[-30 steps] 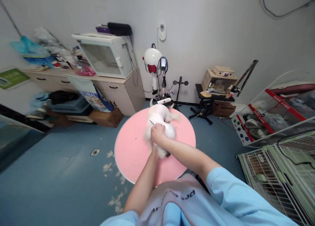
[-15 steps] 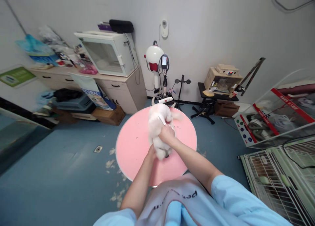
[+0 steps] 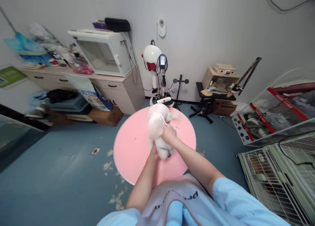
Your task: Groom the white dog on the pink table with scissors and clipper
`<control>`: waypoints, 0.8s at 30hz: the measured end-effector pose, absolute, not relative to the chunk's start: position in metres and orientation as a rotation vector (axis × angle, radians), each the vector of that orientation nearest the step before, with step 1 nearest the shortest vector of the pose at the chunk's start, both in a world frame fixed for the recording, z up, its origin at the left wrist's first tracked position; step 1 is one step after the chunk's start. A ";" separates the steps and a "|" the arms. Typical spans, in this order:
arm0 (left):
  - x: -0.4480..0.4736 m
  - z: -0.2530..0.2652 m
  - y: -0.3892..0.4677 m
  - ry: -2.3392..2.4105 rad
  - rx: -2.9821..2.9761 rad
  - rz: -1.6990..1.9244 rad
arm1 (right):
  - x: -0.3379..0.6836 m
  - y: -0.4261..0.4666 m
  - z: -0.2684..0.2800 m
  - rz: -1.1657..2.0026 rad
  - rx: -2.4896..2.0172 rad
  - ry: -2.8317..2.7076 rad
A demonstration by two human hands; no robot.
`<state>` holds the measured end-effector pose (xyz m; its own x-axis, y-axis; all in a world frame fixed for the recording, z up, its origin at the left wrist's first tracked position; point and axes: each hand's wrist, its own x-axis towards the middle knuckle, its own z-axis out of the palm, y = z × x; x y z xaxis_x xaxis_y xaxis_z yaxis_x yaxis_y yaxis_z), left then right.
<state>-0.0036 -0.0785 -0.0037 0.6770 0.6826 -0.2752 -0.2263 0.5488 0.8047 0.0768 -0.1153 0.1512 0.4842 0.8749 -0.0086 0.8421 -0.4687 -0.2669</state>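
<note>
A fluffy white dog point(image 3: 156, 122) stands on a round pink table point(image 3: 130, 137), its head low and toward me. My right hand point(image 3: 169, 134) is closed around scissors point(image 3: 163, 120), and their thin silver blades point up and left across the dog's back. My left hand point(image 3: 154, 150) grips the dog low on its left side, near the head and front leg. Fur hides most of the left fingers, and the scissor handles are covered by my right hand.
Behind the table stand a white and red dryer point(image 3: 152, 57) and a black stand point(image 3: 180, 86). A cabinet point(image 3: 134, 88) carries a white glass-door box point(image 3: 98, 53). At right are a small black trolley point(image 3: 203, 88) and wire cages point(image 3: 268, 173).
My right hand and the scissors have shifted slightly right along the dog. The dog's head has moved a little to the right, and the camera view has turned slightly.
</note>
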 end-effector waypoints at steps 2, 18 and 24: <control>-0.007 -0.010 -0.078 0.600 0.699 0.571 | 0.079 -0.116 0.152 0.213 -2.510 -1.480; 0.003 -0.013 -0.076 0.487 0.499 0.540 | 0.100 -0.114 0.138 0.382 -2.383 -1.345; -0.003 0.002 -0.078 0.460 0.524 0.557 | 0.097 -0.115 0.149 0.394 -2.373 -1.356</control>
<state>-0.0026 -0.0779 0.0022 0.7563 0.5983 -0.2647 -0.3728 0.7265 0.5772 0.0973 -0.1150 0.1489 0.4957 0.8668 -0.0539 0.7609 -0.4633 -0.4544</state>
